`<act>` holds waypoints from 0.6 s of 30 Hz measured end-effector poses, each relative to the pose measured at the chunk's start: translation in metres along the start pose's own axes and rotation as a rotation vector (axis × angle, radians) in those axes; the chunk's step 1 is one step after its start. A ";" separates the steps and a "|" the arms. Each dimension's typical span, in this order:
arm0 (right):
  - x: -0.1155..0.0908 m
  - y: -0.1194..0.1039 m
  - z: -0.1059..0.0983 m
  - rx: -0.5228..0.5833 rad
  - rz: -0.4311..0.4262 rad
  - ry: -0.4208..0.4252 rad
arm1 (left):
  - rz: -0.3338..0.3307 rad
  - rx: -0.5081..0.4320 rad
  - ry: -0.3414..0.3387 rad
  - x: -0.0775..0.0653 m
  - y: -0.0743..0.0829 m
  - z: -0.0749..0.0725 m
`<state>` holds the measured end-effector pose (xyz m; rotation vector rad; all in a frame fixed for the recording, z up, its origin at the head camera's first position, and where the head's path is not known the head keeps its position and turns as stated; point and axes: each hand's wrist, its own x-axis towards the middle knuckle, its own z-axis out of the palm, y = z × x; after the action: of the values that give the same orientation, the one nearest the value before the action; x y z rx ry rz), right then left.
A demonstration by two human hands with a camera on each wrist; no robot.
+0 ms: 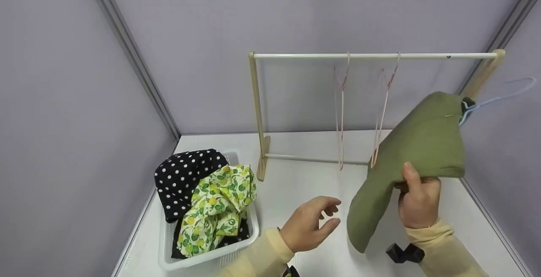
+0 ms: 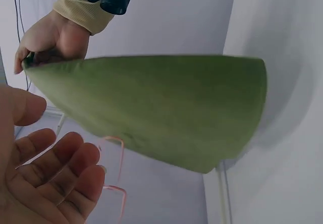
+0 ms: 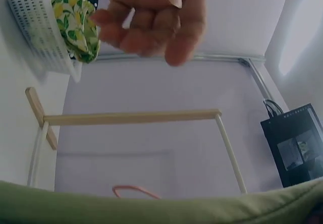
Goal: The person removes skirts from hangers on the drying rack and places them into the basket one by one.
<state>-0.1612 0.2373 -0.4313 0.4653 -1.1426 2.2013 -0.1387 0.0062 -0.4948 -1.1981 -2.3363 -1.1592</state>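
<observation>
My right hand (image 1: 420, 203) grips the edge of a plain green garment (image 1: 422, 141), thumb on the near side. A light blue hanger (image 1: 503, 97) sits inside the garment, its hook sticking out at the upper right. One end of the cloth droops down to the left. Left of it, my left hand (image 1: 310, 224) is in the air with loosely bent fingers and nothing in them; the left wrist view shows the bare palm (image 2: 50, 183) close to the cloth. In the right wrist view, green fabric (image 3: 151, 209) fills the bottom edge.
A clothes rack with a white rail (image 1: 296, 56) and wooden posts stands behind, carrying pink hangers (image 1: 341, 120). At the left, a white basket (image 1: 211, 258) holds a black polka-dot cloth (image 1: 181, 179) and a lemon-print cloth (image 1: 219, 201). Grey walls enclose the white table (image 1: 304, 184).
</observation>
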 end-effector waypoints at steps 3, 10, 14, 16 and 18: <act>-0.008 0.003 0.008 -0.101 -0.051 -0.033 | 0.015 -0.023 0.026 0.002 0.003 0.000; -0.030 0.006 0.015 -0.309 0.034 -0.043 | 0.026 -0.008 0.044 0.001 0.005 0.005; -0.042 0.008 0.026 -0.423 0.153 -0.022 | 0.025 0.031 0.046 -0.001 0.001 0.009; -0.047 0.009 0.034 -0.451 0.198 -0.016 | 0.015 0.034 0.045 -0.003 -0.001 0.011; -0.052 0.010 0.041 -0.431 0.209 -0.035 | 0.002 0.027 0.038 -0.004 -0.002 0.013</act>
<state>-0.1273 0.1813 -0.4428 0.2068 -1.6961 2.0354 -0.1367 0.0129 -0.5063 -1.1594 -2.3145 -1.1365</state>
